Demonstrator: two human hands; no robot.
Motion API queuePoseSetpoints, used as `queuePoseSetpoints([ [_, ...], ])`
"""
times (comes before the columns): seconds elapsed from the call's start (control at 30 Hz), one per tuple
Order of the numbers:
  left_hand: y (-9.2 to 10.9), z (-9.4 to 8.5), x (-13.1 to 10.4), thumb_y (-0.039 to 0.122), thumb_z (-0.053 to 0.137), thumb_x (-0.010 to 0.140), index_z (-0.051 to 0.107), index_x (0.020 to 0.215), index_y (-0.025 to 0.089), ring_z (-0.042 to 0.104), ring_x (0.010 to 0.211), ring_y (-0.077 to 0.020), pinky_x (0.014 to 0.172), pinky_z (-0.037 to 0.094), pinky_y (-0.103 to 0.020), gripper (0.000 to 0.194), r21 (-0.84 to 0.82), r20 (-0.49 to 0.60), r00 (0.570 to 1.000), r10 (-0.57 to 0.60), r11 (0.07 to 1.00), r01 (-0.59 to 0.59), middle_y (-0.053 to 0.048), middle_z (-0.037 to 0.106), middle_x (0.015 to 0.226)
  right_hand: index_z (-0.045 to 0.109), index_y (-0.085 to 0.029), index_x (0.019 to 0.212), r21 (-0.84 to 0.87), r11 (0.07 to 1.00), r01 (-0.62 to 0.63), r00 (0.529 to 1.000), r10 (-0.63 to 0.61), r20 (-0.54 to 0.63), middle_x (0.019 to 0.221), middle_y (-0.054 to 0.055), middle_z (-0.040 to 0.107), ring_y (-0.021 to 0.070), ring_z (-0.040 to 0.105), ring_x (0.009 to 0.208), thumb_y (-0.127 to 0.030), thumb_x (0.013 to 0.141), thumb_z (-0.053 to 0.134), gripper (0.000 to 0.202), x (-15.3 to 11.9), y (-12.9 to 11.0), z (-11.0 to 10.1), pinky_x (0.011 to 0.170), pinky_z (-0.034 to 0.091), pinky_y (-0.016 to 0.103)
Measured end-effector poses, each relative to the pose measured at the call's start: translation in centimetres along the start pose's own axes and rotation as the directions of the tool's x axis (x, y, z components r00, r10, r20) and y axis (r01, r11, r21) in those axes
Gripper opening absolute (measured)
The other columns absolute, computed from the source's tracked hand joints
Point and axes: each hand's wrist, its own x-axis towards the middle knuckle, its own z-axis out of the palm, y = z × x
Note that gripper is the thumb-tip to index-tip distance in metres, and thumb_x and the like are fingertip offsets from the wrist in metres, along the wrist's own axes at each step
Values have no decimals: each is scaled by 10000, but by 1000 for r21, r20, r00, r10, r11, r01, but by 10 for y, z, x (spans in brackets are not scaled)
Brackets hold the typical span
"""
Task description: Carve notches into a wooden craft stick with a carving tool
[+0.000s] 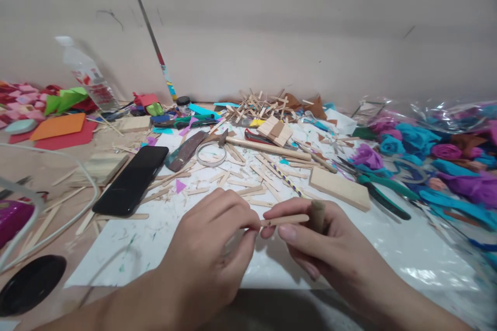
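Between my two hands, above a white sheet [112,248], lies a short wooden craft stick [291,220], roughly level. My left hand [213,240] pinches its left end between thumb and fingertips. My right hand [334,243] holds the stick further right, thumb in front and fingers behind. A small olive-brown piece [318,215], like a rolled strip, also sits in my right hand near the base of the index finger; its lower part is hidden. Just beyond my hands, loose craft sticks and cut bits are scattered over the sheet.
A hammer [267,148], a tape roll [210,154] and a wooden block [339,187] lie ahead. Green-handled pliers [382,196] are at right, beside crepe-paper flowers [415,137]. To the left are a phone [134,180], a white cable [91,178] and a plastic bottle [87,75].
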Motion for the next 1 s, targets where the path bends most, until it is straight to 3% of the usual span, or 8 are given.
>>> queuePoseSetpoints([
  [0.13,4,-2,1,121,725,940,811,906,252,688,857,-163,812,503,-267,161,80,-53,995,90,993,-85,-18,749,924,837,-178,1074,-3,999,54,998,-54,-21,550,-37,561,80,473,505,-501,943,884,352,-4,-3,1,509,346,221],
  [0.23,7,-3,3,270,822,929,816,908,255,715,810,-164,764,534,-244,26,-60,-61,989,-137,989,133,3,790,871,840,-197,1037,-7,998,65,997,-65,-32,654,9,697,81,517,504,-486,922,906,318,-5,-1,-1,487,336,222],
  [0.3,8,-4,5,339,837,905,844,903,248,702,745,-167,697,528,-241,91,-202,9,952,-306,932,301,0,793,809,839,-203,1039,-6,999,52,998,-52,-35,788,47,786,71,542,507,-485,921,909,314,-4,1,-3,489,339,217],
  [0.43,9,-5,11,404,843,887,841,842,191,650,628,-165,597,505,-242,218,-335,148,899,-411,835,437,-22,727,675,836,-150,953,-15,1000,-13,1000,13,14,737,56,767,36,469,456,-489,954,882,342,-2,1,-7,476,306,212],
  [0.53,10,-5,13,447,835,911,838,824,174,654,629,-165,614,539,-244,287,-408,240,872,-427,770,490,-31,707,660,809,-132,865,5,999,-43,997,43,70,580,1,639,23,402,434,-504,985,847,393,-2,-1,-7,464,268,204],
  [0.63,10,-5,13,469,794,960,812,748,175,647,633,-146,632,552,-227,364,-446,294,863,-412,739,505,-28,691,658,793,-151,925,48,997,-53,994,49,93,717,21,720,17,431,453,-503,975,853,360,-2,-2,-6,447,254,189],
  [0.8,7,-4,13,455,800,966,817,745,179,641,628,-130,625,541,-204,354,-461,292,864,-411,731,503,-25,708,668,770,-172,987,86,995,-48,996,41,76,764,7,714,12,401,449,-515,961,856,354,-1,1,-2,427,229,182],
  [1.0,6,-5,11,445,808,955,810,712,173,625,582,-111,594,526,-186,365,-442,298,849,-435,726,527,-27,717,651,826,-198,972,-38,999,-28,1000,28,13,705,2,697,30,402,474,-588,888,911,408,-1,-5,-11,427,213,194],
])
